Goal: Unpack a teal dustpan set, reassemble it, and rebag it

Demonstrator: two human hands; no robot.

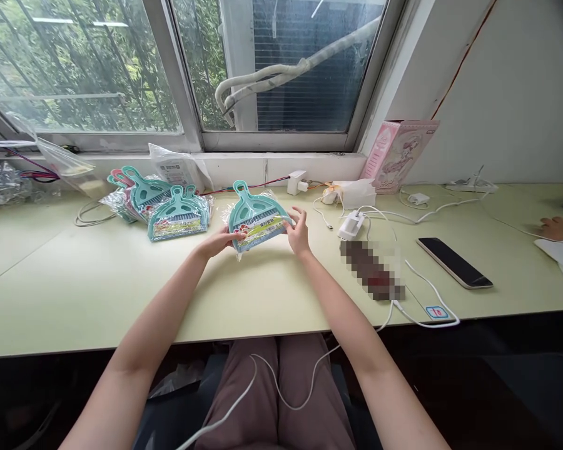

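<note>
Between my two hands is a teal mini dustpan and brush set point(258, 215) in clear wrap, tilted up over the table, its handle pointing to the window. My left hand point(219, 242) grips its lower left side, thumb on the front. At its right edge, my right hand point(297, 231) is closed with the fingers around the side. Left of it lies another wrapped teal dustpan set point(178, 215). Behind that, more wrapped sets are piled, a teal one point(143, 190) on top and a pink handle point(117, 177) showing.
A phone point(454, 262), a white charger point(351, 225), white cables and a blurred-out item point(373, 272) lie on the right of the table point(98, 294). A pink box point(401, 153) stands by the wall. Another person's hand point(560, 229) rests at far right.
</note>
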